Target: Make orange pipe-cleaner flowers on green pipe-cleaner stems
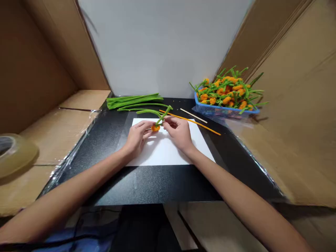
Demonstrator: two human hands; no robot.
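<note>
Closest are the person's 2 bare forearms (76,189), stretched over the black worktop (147,190). Above the white sheet (166,154), the fingers of the left hand (138,135) pinch a small orange piece (155,128), which sits at their tips, on their right side. Its green stem (163,116) leans up and away, toward the right. The right hand (180,133) is nearer to this stem; its fingers are bent just beside it, but I cannot tell whether they grip.

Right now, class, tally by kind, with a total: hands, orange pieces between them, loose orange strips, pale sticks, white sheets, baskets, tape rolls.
Left hand, right hand: 2
Orange piece: 1
Orange strip: 1
Pale stick: 1
White sheet: 1
Basket: 1
Tape roll: 1
Total: 8
</note>
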